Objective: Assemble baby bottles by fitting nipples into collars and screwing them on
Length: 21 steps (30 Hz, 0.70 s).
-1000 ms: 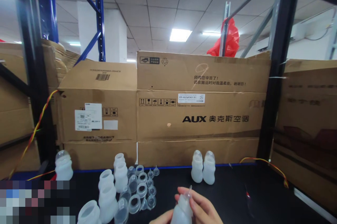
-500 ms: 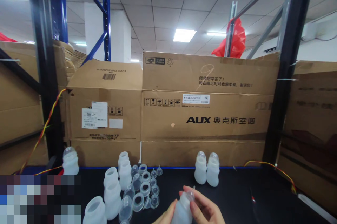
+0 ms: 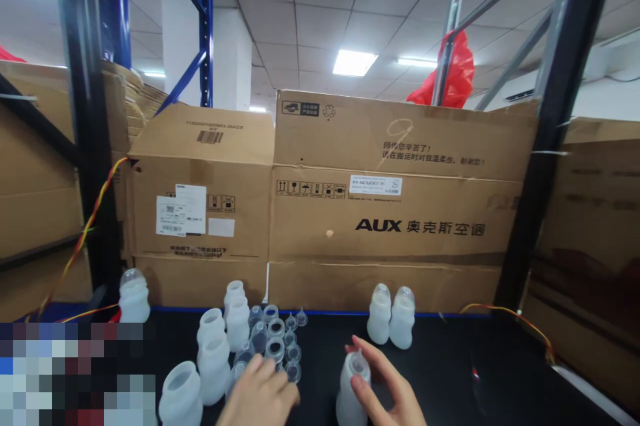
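Note:
My right hand (image 3: 387,386) is closed around a white baby bottle (image 3: 351,396) that stands upright near the front. A clear nipple (image 3: 359,363) sits in the bottle's mouth, tip upward. My left hand (image 3: 263,391) reaches over the loose parts with its fingers curled down. Its fingertips are hidden, so whatever they hold cannot be made out. Around it are clear screw rings (image 3: 275,349), clear nipples (image 3: 293,353) and clear dome caps (image 3: 259,337) in rows. Open white bottles (image 3: 214,359) stand to the left of these parts.
Two capped bottles (image 3: 391,319) stand at the back right, and another capped bottle (image 3: 133,297) at the back left. Cardboard (image 3: 390,239) walls the black table (image 3: 440,373) behind. Dark rack posts (image 3: 537,166) rise at the sides. A twisted wire (image 3: 500,309) runs at right.
My left hand has let go of the bottle and moved left over the rings and caps. My right hand still holds the bottle, now more upright. The view has tilted slightly.

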Tool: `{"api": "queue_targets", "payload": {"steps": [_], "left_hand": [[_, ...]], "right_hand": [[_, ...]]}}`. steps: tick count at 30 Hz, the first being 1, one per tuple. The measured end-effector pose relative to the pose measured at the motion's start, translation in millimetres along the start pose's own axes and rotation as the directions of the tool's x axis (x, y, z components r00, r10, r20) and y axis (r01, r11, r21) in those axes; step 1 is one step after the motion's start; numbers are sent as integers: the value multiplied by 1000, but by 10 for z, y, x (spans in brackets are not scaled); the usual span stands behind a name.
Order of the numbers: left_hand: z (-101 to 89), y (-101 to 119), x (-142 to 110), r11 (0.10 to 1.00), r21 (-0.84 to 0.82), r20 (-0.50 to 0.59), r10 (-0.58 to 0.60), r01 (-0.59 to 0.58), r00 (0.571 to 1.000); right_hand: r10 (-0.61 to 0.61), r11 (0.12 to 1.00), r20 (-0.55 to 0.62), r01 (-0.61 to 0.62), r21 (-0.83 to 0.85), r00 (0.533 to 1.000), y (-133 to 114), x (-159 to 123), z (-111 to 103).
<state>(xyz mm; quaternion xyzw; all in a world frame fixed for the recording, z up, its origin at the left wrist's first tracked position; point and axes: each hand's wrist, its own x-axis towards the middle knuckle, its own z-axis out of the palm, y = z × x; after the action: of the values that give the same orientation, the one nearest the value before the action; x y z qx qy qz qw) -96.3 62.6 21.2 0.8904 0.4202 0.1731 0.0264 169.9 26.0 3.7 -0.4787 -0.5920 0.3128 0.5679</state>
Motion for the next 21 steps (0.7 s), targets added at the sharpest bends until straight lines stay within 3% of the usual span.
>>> {"api": "queue_targets", "payload": {"steps": [3, 6, 11, 15, 17, 21], "left_hand": [[-265, 4, -47, 982, 142, 127, -146, 127, 981], [-416, 175, -122, 966, 177, 189, -221, 188, 957], [-499, 434, -179, 991, 44, 137, -130, 125, 982], [-598, 427, -145, 995, 2, 89, -104, 104, 991], [-681, 365, -141, 982, 50, 21, -181, 180, 983], [-792, 217, -171, 886, 234, -8, -409, 399, 913]], "right_hand": [[3, 1000, 97, -1, -22, 995, -50, 0, -34], [14, 997, 132, -3, -81, 991, -141, -51, -23], [23, 988, 212, 10, -154, 977, -220, -131, 41], [18, 984, 261, 29, -173, 965, -245, -139, 68], [16, 983, 270, 34, -182, 963, -263, -137, 68], [7, 974, 247, 49, -221, 969, -299, -146, 47]]}}
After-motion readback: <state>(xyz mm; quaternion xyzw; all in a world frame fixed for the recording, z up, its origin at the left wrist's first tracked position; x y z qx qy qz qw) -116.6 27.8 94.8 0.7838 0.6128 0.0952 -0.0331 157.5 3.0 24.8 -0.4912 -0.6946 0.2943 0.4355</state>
